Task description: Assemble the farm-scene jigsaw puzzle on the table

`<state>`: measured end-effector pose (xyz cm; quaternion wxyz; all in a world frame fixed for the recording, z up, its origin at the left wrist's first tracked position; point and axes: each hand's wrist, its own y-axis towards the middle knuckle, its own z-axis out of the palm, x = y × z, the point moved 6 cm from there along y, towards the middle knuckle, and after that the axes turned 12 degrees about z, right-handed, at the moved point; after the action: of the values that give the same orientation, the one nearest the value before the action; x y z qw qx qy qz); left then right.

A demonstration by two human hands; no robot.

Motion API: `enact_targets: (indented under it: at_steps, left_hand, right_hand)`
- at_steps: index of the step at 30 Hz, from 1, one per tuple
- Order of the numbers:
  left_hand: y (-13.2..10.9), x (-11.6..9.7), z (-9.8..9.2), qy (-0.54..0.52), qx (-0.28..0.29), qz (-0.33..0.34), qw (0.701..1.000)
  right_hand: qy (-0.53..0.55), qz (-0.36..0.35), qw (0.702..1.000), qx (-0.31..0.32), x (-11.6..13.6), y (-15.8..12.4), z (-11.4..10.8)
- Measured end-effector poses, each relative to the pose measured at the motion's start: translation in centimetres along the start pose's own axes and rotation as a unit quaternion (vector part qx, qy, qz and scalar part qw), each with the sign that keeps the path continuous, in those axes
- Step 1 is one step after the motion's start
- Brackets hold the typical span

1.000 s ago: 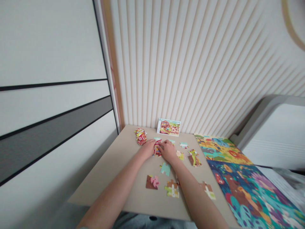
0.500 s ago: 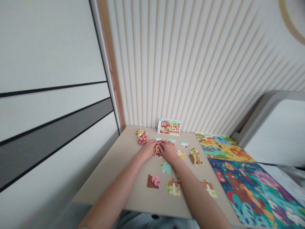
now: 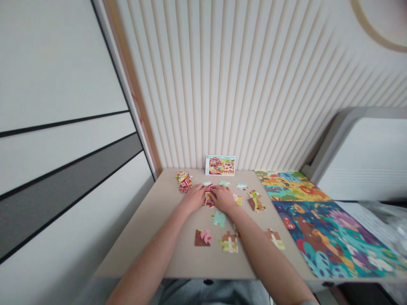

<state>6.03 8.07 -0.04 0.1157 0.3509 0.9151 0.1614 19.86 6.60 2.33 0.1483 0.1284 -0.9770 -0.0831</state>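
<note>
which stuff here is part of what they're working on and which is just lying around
Part of it: left hand, right hand, barn jigsaw pieces between them, loose jigsaw pieces, piled pieces, farm picture card.
Lying about: large colourful printed board, ribbed wall panel.

Bare hands (image 3: 222,199), forearms (image 3: 267,258); grey trousers (image 3: 213,292); grey sleeve hem (image 3: 308,303).
</note>
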Motion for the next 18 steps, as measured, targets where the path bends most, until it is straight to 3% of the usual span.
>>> enact_targets:
  at_steps: [12,18]
  left_hand:
    - [0.0,0.2,0.3,0.0,-0.003,-0.003,1.0]
    - [0.0,0.0,0.1,0.007,-0.005,0.01,1.0]
  right_hand:
    - [0.011,-0.007,1.0,0.006,0.1,-0.4,-0.4]
    - [0.034,-0.027,0.997,0.057,-0.8,-0.7,-0.6]
